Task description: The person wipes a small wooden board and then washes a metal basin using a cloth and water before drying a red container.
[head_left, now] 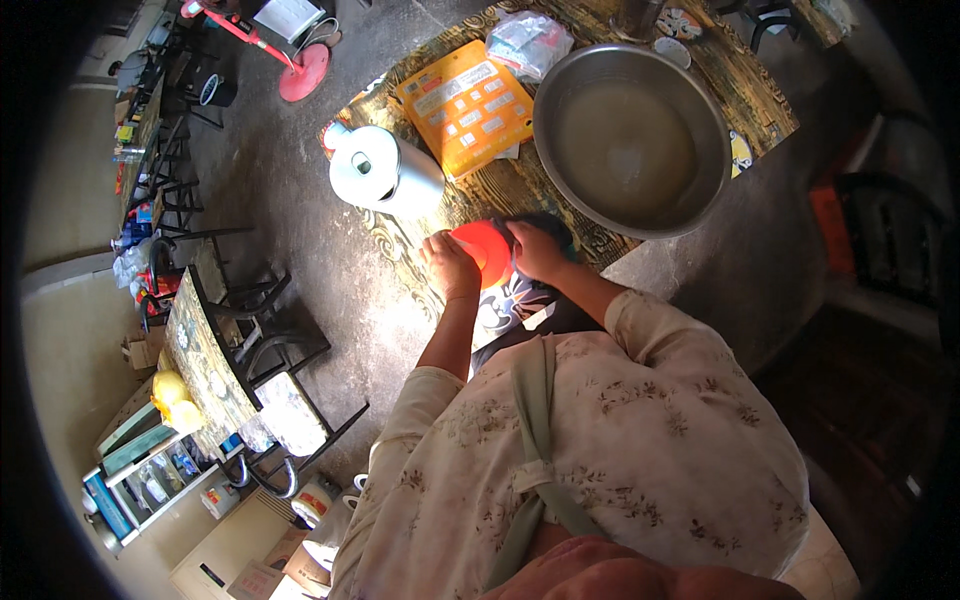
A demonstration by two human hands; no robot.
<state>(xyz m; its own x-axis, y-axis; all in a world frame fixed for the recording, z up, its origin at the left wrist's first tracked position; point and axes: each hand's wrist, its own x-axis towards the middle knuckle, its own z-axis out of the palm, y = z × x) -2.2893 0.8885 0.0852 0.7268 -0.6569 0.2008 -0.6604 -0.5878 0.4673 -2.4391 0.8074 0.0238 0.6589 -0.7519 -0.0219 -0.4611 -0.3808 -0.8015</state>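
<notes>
My left hand [450, 266] grips the left edge of a bright red, rounded piece [486, 251], whose exact kind I cannot make out. At its right side, my right hand [538, 251] has its fingers curled on a dark strip along the red edge. Behind the right hand lies a dark, cloth-like thing [556, 225], partly hidden. Both hands are over the near edge of a patterned wooden table [495, 186]. Beyond the right hand stands a wide metal basin [551, 169] with cloudy liquid in it.
A white lidded container [416, 176] stands left of an orange printed package [465, 109]. A clear plastic bag [529, 43] lies behind them, and a small white cup [673, 52] by the basin. Leftward are a second table [202, 345], metal-framed chairs [289, 352] and a red round-based stand [304, 73].
</notes>
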